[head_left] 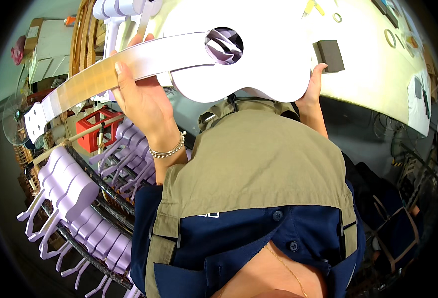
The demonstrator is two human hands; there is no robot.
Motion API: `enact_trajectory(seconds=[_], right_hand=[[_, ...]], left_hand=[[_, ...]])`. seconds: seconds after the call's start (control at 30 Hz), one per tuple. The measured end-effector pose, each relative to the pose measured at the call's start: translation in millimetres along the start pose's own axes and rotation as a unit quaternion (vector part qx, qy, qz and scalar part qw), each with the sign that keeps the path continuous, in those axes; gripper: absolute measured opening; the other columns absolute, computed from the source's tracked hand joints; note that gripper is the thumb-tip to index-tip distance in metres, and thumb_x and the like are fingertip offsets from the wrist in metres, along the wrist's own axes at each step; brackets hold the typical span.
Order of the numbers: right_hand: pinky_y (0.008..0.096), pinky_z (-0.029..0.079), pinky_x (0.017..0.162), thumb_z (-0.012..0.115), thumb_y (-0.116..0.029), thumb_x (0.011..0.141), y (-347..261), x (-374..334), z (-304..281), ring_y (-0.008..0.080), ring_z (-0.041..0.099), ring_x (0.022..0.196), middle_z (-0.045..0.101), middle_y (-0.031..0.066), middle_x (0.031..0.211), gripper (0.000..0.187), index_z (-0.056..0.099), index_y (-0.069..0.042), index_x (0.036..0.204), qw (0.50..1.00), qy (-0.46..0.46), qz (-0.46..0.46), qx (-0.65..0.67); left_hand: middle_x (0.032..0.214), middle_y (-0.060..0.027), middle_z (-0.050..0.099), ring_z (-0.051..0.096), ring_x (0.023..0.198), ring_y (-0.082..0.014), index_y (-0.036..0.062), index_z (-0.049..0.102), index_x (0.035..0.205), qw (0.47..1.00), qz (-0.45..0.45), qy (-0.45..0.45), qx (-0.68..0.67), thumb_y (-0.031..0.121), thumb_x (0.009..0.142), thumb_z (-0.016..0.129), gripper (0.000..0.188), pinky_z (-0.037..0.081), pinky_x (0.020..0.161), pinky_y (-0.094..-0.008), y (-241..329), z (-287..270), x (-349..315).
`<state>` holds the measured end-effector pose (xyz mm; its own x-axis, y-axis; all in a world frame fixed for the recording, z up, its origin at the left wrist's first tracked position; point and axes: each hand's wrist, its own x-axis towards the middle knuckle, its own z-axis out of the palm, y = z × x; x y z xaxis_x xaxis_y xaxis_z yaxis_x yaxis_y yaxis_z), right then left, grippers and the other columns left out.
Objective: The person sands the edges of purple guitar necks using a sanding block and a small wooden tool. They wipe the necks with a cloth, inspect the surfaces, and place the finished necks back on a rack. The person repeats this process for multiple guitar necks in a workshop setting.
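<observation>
A pale, whitish-lavender small guitar (263,62) lies across in front of me, its body over the table edge and its neck reaching left. Tan tape-like covering (97,74) runs along part of the neck, and crumpled lavender material (224,45) shows inside the sound hole. My left hand (142,94) is closed round the neck, thumb on its front face. At the body's right end, my right hand (312,89) grips the rim with the thumb up; its other fingers are hidden. A dark rectangular block (331,55) rests on the table close to that hand.
The pale table (363,84) carries tape rolls (390,38), a small ring (337,18) and a yellow tool (313,7). At left, racks hold several lavender guitars (70,184). Behind them are a red crate (97,130) and a fan (15,116).
</observation>
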<state>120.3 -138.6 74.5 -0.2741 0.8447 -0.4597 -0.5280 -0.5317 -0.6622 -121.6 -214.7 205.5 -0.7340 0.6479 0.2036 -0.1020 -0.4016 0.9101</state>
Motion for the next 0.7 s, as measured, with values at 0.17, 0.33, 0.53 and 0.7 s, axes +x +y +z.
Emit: enact_trajectory(seconds=[0.17, 0.33, 0.53, 0.7], right_hand=[[0.0369, 0.036, 0.100, 0.006, -0.067, 0.086, 3.3, 0.9, -6.6, 0.0262, 0.042, 0.122, 0.040, 0.0166, 0.134, 0.089, 0.027, 0.004, 0.135, 0.999, -0.022, -0.021, 0.014], [0.0369, 0.033, 0.103, 0.005, -0.065, 0.086, 6.3, -4.9, -4.1, 0.0264, 0.037, 0.126, 0.036, 0.0158, 0.138, 0.087, 0.024, 0.003, 0.137, 0.997, -0.044, -0.054, 0.012], [0.0362, 0.035, 0.101, 0.007, -0.063, 0.088, 4.5, -9.1, 3.0, 0.0254, 0.043, 0.121, 0.041, 0.0161, 0.134, 0.084, 0.028, 0.004, 0.135, 0.998, -0.040, -0.054, 0.009], [0.0371, 0.036, 0.101, 0.007, -0.063, 0.089, 3.9, -6.9, -1.6, 0.0264, 0.042, 0.122, 0.041, 0.0162, 0.134, 0.084, 0.029, 0.004, 0.135, 1.000, -0.022, 0.001, 0.009]], left_hand=[[0.120, -0.0242, 0.048, 0.048, 0.113, -0.0371, -0.0004, 0.040, 0.119, 1.000, -0.008, 0.016, -0.001, 0.026, 0.095, 0.040, 0.035, 0.039, 0.098, -0.0502, 0.1, -3.2, -1.9], [0.119, -0.0234, 0.049, 0.048, 0.114, -0.0368, 0.0000, 0.039, 0.119, 0.999, -0.013, 0.030, -0.014, 0.025, 0.095, 0.041, 0.035, 0.038, 0.098, -0.0508, 0.0, -5.8, -5.4], [0.120, -0.0235, 0.048, 0.048, 0.113, -0.0359, 0.0001, 0.039, 0.120, 1.000, 0.002, 0.010, -0.011, 0.024, 0.095, 0.040, 0.035, 0.039, 0.097, -0.0510, 1.7, -9.1, -8.2], [0.122, -0.0258, 0.047, 0.049, 0.112, -0.0362, -0.0074, 0.037, 0.122, 1.000, -0.014, 0.011, 0.015, 0.025, 0.095, 0.039, 0.042, 0.040, 0.096, -0.0477, 2.3, -10.2, -4.1]])
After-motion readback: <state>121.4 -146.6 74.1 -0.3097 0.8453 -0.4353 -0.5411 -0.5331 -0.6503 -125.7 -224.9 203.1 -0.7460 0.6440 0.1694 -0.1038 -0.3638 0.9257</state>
